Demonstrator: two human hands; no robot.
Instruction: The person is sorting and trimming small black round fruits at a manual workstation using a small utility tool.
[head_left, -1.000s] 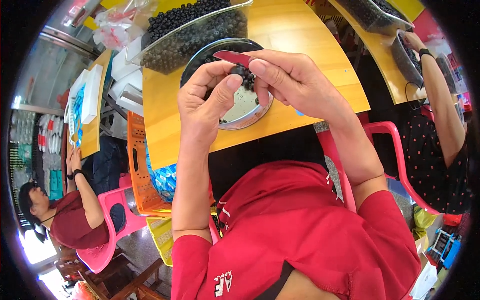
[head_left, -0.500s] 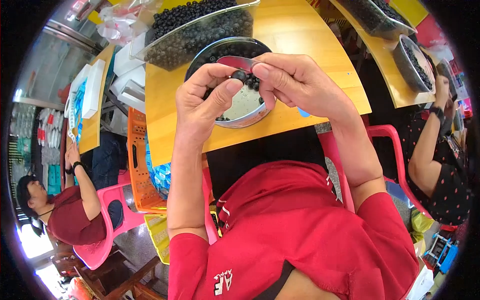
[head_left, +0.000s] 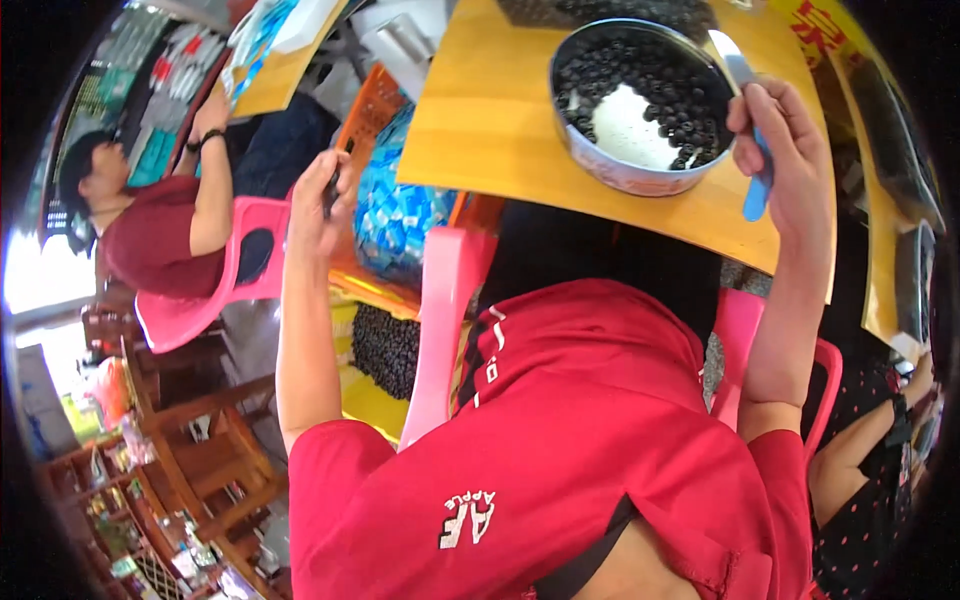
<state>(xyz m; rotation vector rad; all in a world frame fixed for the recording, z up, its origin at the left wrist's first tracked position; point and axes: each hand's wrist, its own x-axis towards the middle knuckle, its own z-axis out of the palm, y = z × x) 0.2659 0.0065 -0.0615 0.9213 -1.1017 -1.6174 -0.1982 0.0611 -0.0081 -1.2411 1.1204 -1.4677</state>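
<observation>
My left hand [head_left: 322, 200] is raised beside the orange crate, its fingers closed on a small black round piece [head_left: 330, 196], mostly covered by the fingers. In my right hand [head_left: 780, 135] is a knife [head_left: 761, 178] with a blue handle and a metal blade, its blade pointing away from me. That hand is at the right side of a round metal bowl [head_left: 640, 178] on the table. Many small black round pieces [head_left: 685, 100] lie in the bowl around a bare pale patch of its bottom.
An orange crate [head_left: 372, 95] with blue packets [head_left: 402, 210] stands left of the yellow table [head_left: 480, 130]. Below it, a yellow crate [head_left: 368, 400] holds black pieces [head_left: 385, 348]. A pink chair [head_left: 450, 300] is close to me. Co-workers sit at the left and right.
The view has turned left. My hands, earlier together over the bowl with the blade beside the black piece, have parted: the left with the piece toward the crates, the right staying by the bowl.
</observation>
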